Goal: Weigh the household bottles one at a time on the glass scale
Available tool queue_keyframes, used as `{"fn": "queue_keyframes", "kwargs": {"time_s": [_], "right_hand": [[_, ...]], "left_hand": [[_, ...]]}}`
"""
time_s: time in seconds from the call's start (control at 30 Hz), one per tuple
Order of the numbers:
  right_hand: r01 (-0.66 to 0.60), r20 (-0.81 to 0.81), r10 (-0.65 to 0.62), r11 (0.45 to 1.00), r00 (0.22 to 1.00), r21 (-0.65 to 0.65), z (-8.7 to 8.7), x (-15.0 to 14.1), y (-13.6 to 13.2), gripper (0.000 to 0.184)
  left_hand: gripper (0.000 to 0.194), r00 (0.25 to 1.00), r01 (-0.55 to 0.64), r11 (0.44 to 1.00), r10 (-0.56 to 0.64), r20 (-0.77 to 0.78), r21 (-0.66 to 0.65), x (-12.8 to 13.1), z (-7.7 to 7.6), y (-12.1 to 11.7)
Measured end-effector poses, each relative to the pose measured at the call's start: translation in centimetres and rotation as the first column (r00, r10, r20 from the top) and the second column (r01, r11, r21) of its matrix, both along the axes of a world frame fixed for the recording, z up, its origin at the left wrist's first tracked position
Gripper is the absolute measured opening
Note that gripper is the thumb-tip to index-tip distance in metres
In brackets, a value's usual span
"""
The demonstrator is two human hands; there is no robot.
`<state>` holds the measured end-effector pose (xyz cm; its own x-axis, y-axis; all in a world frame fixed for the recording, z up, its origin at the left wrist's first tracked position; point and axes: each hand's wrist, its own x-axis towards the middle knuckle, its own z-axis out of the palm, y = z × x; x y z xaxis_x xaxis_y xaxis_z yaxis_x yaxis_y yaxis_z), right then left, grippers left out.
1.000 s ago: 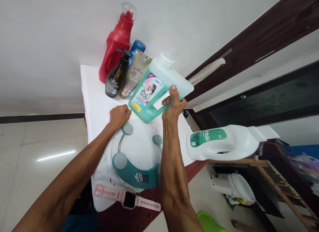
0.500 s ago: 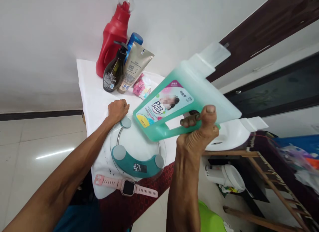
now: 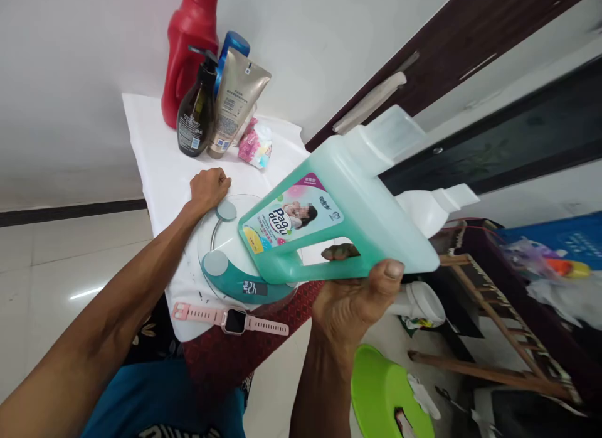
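Note:
My right hand (image 3: 352, 300) grips the handle of a green laundry detergent jug (image 3: 301, 231) labelled "Pao dudu". It is tilted above the right part of a round glass scale (image 3: 235, 243), its pale cap toward the upper right. Some fingers of that hand are hidden behind the handle. My left hand (image 3: 209, 188) rests in a fist on the white cloth (image 3: 162, 193), by the scale's far left edge, with nothing visible in it. A pink-strapped smartwatch (image 3: 234, 320) lies in front of the scale, whose small display is lit.
At the back stand a red jug (image 3: 192, 36), a dark pump bottle (image 3: 197, 112), a blue-capped bottle (image 3: 235, 42), a beige tube (image 3: 239, 99) and a pink pouch (image 3: 255, 144). A white bottle (image 3: 423, 212) is partly behind the detergent jug. A green basin (image 3: 376, 388) sits on the floor.
The detergent jug has come lower in my right hand and tipped further over. My left hand stays in a fist beside the scale. The view has shifted, showing more of the basin.

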<state>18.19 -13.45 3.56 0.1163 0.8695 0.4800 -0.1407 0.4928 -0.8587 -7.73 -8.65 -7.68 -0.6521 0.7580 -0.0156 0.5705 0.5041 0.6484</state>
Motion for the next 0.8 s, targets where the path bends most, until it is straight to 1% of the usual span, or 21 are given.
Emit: {"fn": "queue_keyframes", "kwargs": {"time_s": [0.07, 0.13, 0.23, 0.33, 0.4, 0.43, 0.47, 0.5, 0.53, 0.57, 0.6, 0.63, 0.67, 0.7, 0.73, 0.77, 0.8], "right_hand": [[0.03, 0.01, -0.03, 1.0, 1.0, 0.002, -1.0, 1.3, 0.2, 0.041], [0.104, 0.036, -0.102, 0.994, 0.994, -0.03, -2.6, 3.2, 0.6, 0.048], [0.235, 0.137, -0.216, 0.961, 0.967, -0.147, -5.8, 6.5, 1.2, 0.057], [0.314, 0.278, -0.247, 0.921, 0.928, -0.229, -8.8, 9.3, 1.9, 0.058], [0.327, 0.335, -0.238, 0.914, 0.912, -0.241, -10.4, 10.3, 2.6, 0.059], [0.321, 0.352, -0.226, 0.916, 0.908, -0.241, -11.0, 10.5, 2.9, 0.059], [0.308, 0.367, -0.208, 0.92, 0.907, -0.241, -11.5, 10.6, 3.3, 0.059], [0.289, 0.382, -0.183, 0.926, 0.906, -0.242, -11.9, 10.6, 3.7, 0.059], [0.271, 0.4, -0.158, 0.931, 0.903, -0.243, -12.2, 10.5, 4.1, 0.059], [0.252, 0.422, -0.13, 0.936, 0.897, -0.247, -12.4, 10.4, 4.4, 0.059], [0.234, 0.443, -0.103, 0.939, 0.891, -0.252, -12.6, 10.3, 4.8, 0.059], [0.217, 0.458, -0.078, 0.941, 0.885, -0.259, -12.8, 10.2, 5.1, 0.06], [0.2, 0.465, -0.055, 0.942, 0.883, -0.268, -12.9, 10.2, 5.4, 0.06], [0.18, 0.463, -0.032, 0.943, 0.886, -0.28, -12.9, 10.2, 5.6, 0.061], [0.157, 0.45, -0.009, 0.943, 0.893, -0.293, -13.0, 10.3, 5.7, 0.061], [0.132, 0.429, 0.013, 0.943, 0.903, -0.307, -13.1, 10.4, 5.8, 0.061], [0.109, 0.405, 0.032, 0.941, 0.914, -0.319, -13.1, 10.6, 5.8, 0.06]], "left_hand": [[0.028, 1.0, -0.003, 1.0, 0.003, -0.001, 0.015, 0.0, 0.0, -0.1], [0.026, 1.0, -0.009, 0.999, 0.009, -0.004, 0.034, 0.0, 0.0, -0.2], [0.022, 1.0, -0.016, 0.998, 0.016, -0.004, 0.061, 0.0, -0.2, -0.1], [0.016, 0.999, -0.04, 0.993, 0.038, 0.015, 0.116, -0.2, -0.6, 0.2], [0.014, 0.993, -0.076, 0.975, 0.056, 0.1, 0.211, -0.4, -0.4, 0.2], [0.015, 0.984, -0.106, 0.954, 0.059, 0.169, 0.282, -0.4, -0.1, -0.1], [0.018, 0.969, -0.149, 0.919, 0.063, 0.24, 0.364, -0.3, 0.5, -0.6], [0.021, 0.953, -0.199, 0.87, 0.064, 0.297, 0.451, 0.1, 1.5, -1.4], [0.024, 0.942, -0.246, 0.804, 0.066, 0.33, 0.542, 0.8, 2.7, -2.4], [0.026, 0.941, -0.277, 0.731, 0.075, 0.329, 0.623, 1.9, 4.2, -3.8], [0.03, 0.955, -0.259, 0.655, 0.064, 0.29, 0.71, 3.4, 5.8, -5.3], [0.034, 0.975, -0.203, 0.585, 0.045, 0.218, 0.785, 5.3, 7.5, -7.0], [0.031, 0.994, -0.087, 0.567, -0.008, 0.111, 0.819, 7.5, 9.1, -8.6], [0.027, 0.997, 0.042, 0.551, -0.076, 0.0, 0.833, 10.0, 10.4, -10.1], [0.02, 0.979, 0.18, 0.543, -0.177, -0.098, 0.82, 12.5, 11.4, -11.3], [0.011, 0.94, 0.308, 0.521, -0.295, -0.171, 0.796, 14.9, 12.0, -12.2], [0.012, 0.908, 0.378, 0.521, -0.37, -0.196, 0.766, 17.1, 12.2, -12.7]]}}
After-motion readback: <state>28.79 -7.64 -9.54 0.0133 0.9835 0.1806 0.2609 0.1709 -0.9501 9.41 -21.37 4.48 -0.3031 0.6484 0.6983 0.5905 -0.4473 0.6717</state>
